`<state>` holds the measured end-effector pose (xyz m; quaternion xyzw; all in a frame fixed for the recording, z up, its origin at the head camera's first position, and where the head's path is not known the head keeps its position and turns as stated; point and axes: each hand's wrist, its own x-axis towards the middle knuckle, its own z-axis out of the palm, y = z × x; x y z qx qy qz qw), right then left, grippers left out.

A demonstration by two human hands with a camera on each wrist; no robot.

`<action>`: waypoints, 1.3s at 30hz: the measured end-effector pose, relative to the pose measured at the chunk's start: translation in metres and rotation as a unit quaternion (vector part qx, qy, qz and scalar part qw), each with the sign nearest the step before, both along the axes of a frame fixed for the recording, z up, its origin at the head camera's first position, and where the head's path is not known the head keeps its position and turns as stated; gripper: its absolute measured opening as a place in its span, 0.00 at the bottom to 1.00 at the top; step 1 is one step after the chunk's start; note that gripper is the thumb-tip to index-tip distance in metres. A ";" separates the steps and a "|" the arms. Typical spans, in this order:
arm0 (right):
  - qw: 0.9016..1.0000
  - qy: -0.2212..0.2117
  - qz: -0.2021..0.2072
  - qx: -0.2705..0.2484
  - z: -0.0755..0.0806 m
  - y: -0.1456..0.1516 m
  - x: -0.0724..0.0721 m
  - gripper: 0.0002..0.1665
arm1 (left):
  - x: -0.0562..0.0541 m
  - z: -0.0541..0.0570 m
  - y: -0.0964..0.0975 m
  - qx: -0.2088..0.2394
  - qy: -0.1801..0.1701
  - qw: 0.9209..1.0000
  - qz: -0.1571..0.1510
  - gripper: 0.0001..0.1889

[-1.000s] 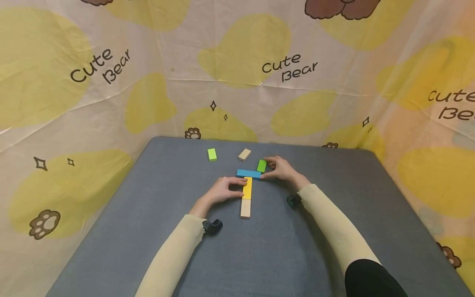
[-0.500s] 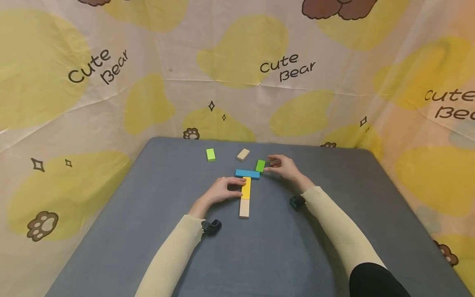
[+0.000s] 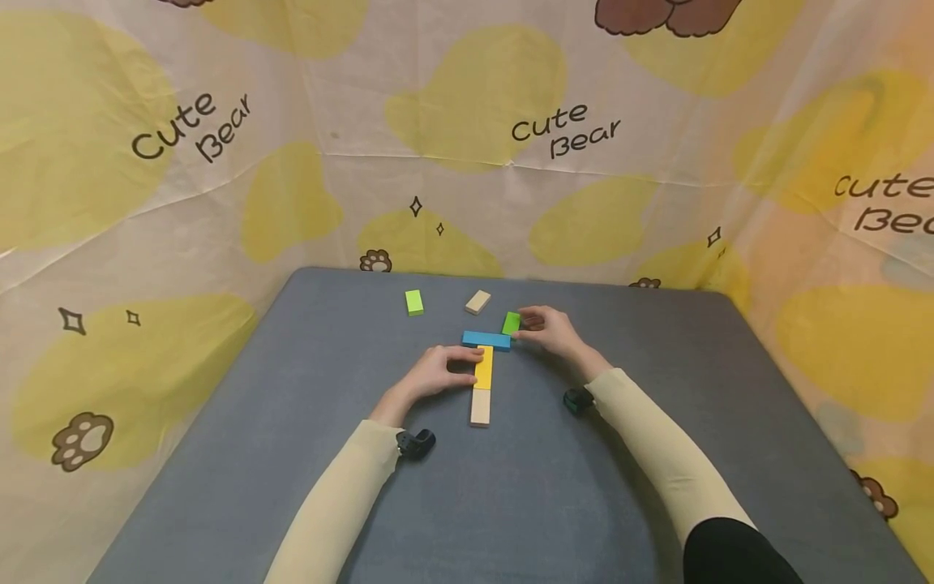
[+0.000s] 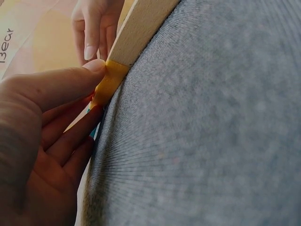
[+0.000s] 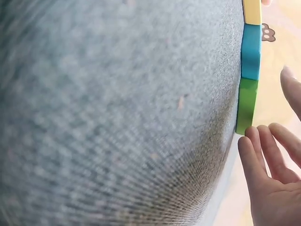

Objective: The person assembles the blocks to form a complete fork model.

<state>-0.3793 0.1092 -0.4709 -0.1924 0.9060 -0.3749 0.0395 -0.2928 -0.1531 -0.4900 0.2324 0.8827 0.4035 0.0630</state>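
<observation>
A yellow block (image 3: pixel 485 367) lies lengthwise in line with a bare wooden block (image 3: pixel 480 408), end to end. Crosswise at its far end is a blue block (image 3: pixel 486 340). A green block (image 3: pixel 511 323) extends away from the blue block's right part, and in the right wrist view the two touch. My left hand (image 3: pixel 433 373) has its thumb and index finger touching the yellow block from the left, without curling round it. On the right, my right hand (image 3: pixel 553 331) has extended fingers beside the green block; in the right wrist view its thumb (image 5: pixel 291 92) stands apart from it.
Toward the back of the grey table (image 3: pixel 350 365) lie a light green block (image 3: pixel 414 302) and another bare wooden block (image 3: pixel 477 302). A printed cloth (image 3: pixel 467 122) hangs behind the table's far edge. Both wrists carry a small black device.
My right hand drew a little to the right, away from the green block, then came back left beside it. The left hand and the blocks stay in place.
</observation>
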 end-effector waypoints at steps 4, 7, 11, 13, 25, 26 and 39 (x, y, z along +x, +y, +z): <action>1.000 0.013 0.005 -0.001 0.002 -0.002 0.000 0.36 | 0.000 0.001 0.000 0.002 0.004 1.000 0.001 0.22; 1.000 0.020 0.006 -0.007 0.004 -0.005 -0.002 0.34 | 0.000 0.001 0.000 0.003 0.002 1.000 0.002 0.22; 1.000 0.013 0.010 -0.011 0.009 -0.011 -0.008 0.36 | 0.001 -0.001 -0.001 0.004 -0.002 1.000 0.001 0.22; 1.000 0.005 0.012 -0.012 0.012 -0.016 -0.013 0.37 | 0.001 -0.002 -0.001 0.002 -0.002 1.000 -0.001 0.22; 0.999 -0.015 0.028 0.019 0.030 -0.042 -0.039 0.39 | 0.000 -0.001 -0.002 0.012 0.008 1.000 -0.007 0.22; 0.999 -0.017 0.030 0.021 0.030 -0.044 -0.041 0.39 | 0.000 -0.001 -0.002 0.014 0.010 1.000 -0.009 0.22; 0.999 -0.032 0.024 0.025 0.026 -0.063 -0.060 0.37 | -0.002 -0.006 -0.004 0.013 0.011 1.000 -0.009 0.23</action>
